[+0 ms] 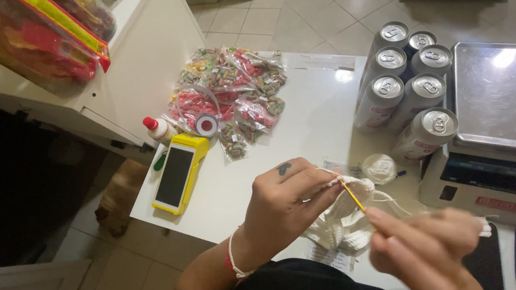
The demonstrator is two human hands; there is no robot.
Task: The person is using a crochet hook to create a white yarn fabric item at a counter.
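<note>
Crochet in progress above the white surface [311,106]: left hand [284,206], fingers closed, pinches the white crocheted piece [337,230], right hand [432,253], fingers closed, grips the yellow crochet hook [352,197]; several rows hang finished, while the ball of white yarn [379,168] beside the cans [409,83] remains unused.

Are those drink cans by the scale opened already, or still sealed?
Sealed, as far as shows. The cans stand upright beside the scale, and each visible top has its pull tab lying flat with no hole.
</note>
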